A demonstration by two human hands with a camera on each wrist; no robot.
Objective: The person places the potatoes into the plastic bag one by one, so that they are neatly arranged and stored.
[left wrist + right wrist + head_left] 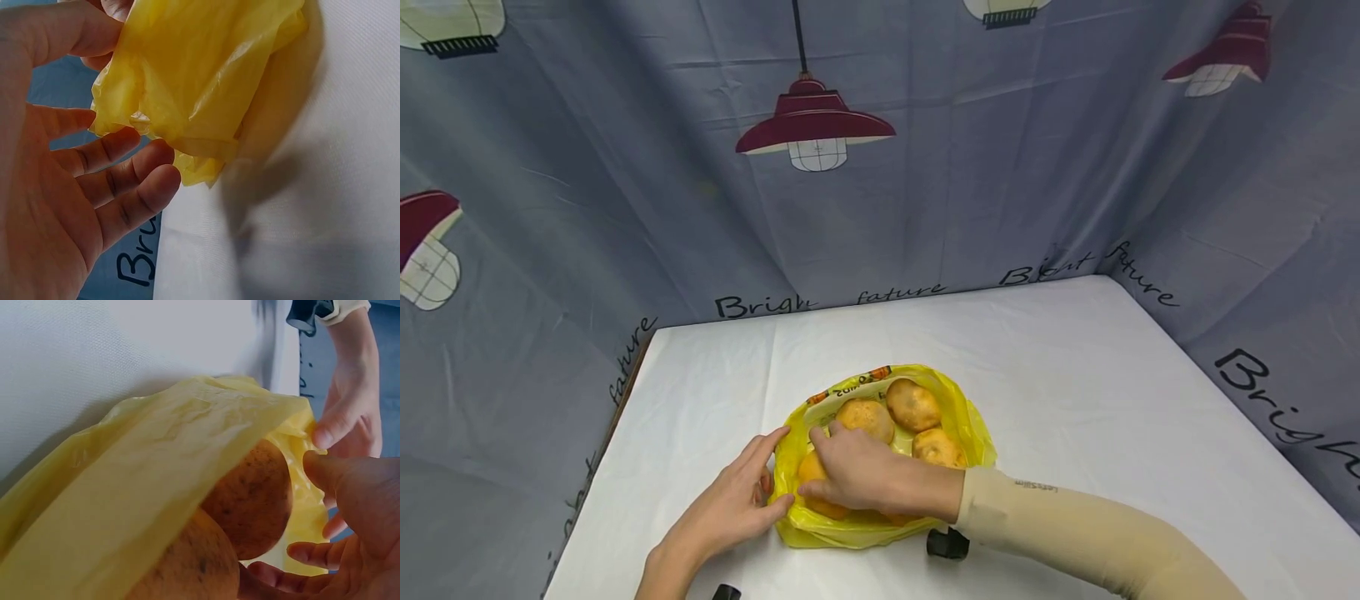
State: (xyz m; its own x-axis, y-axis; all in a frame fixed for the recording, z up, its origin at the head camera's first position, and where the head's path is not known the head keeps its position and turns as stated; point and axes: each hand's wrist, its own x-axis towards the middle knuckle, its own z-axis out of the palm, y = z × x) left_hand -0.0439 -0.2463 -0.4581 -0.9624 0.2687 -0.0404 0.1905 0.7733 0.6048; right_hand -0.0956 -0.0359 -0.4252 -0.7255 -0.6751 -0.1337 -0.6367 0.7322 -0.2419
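A yellow plastic bag (981, 433) lies with its mouth spread wide, holding several round, brown-specked potatoes (913, 406). My left hand (730, 500) is at the bag's left side, thumb and index finger apart and touching its rim. The left wrist view shows loosely bent fingers (140, 203) against the yellow plastic. Inside the bag's mouth, my right hand (865, 471) reaches over a potato (822, 490) at the left. In the right wrist view its thumb and fingers are spread beside a potato (253, 500). Some lower potatoes are partly hidden by the right hand and forearm.
A white-covered table (1060, 367) carries the bag near its front. Grey-blue curtains (925, 208) with printed lamps and lettering hang behind and at the sides. A black device (947, 544) shows under the right wrist, another black piece (726, 592) by the left.
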